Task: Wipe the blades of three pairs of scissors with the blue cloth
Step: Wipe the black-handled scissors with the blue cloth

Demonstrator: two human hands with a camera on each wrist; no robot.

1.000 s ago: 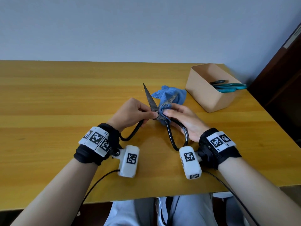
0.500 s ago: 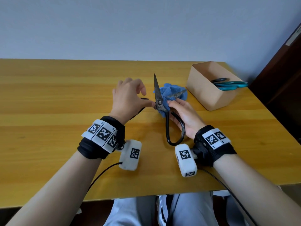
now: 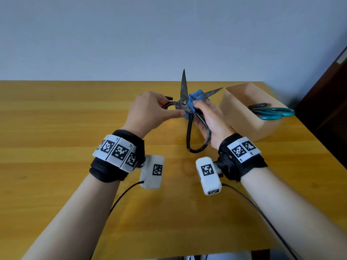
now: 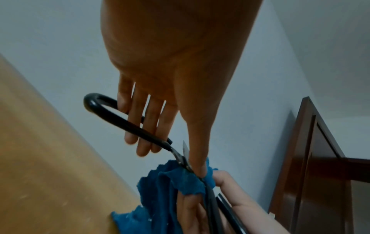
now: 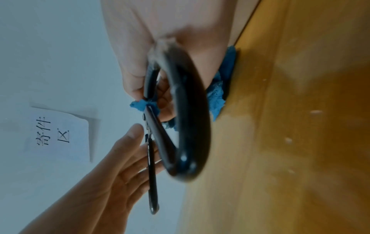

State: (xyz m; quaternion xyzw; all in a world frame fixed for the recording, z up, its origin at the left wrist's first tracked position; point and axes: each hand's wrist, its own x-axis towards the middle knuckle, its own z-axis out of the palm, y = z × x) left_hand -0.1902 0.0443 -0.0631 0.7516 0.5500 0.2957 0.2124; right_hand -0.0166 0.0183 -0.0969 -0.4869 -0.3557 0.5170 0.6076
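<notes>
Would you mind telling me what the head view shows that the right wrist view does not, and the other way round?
Only the head view shows the cardboard box with teal scissors in it, both spread blade tips, and the wrist bands. Only the right wrist view shows a white paper sign on the wall and the cloth's lower edge against the table. Both show the black scissors, the blue cloth bunched near their pivot, the left hand on one handle loop and the right hand holding cloth and the other loop.
</notes>
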